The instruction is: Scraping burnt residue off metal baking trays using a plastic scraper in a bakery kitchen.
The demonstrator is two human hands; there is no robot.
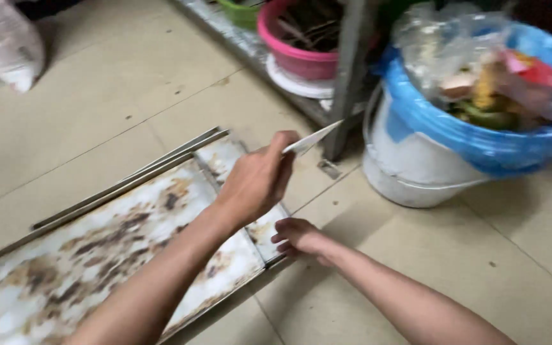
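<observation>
My left hand [257, 182] is raised over the right end of a large metal baking tray [97, 255] and grips a thin white flat scraper [311, 138]. The scraper's tip points toward a white bucket [410, 166] lined with a blue bag. Brown burnt residue covers the tray, which lies on the tile floor with a second tray edge [129, 176] showing behind it. My right hand [295, 236] rests at the tray's near right corner, fingers curled against its rim.
The bucket holds food scraps and a clear plastic bag [455, 45]. A metal rack leg [347, 76] stands beside it, with a pink basin [295, 45] and a green basin [241, 11] on the low shelf. A white sack [4, 41] lies at the far left.
</observation>
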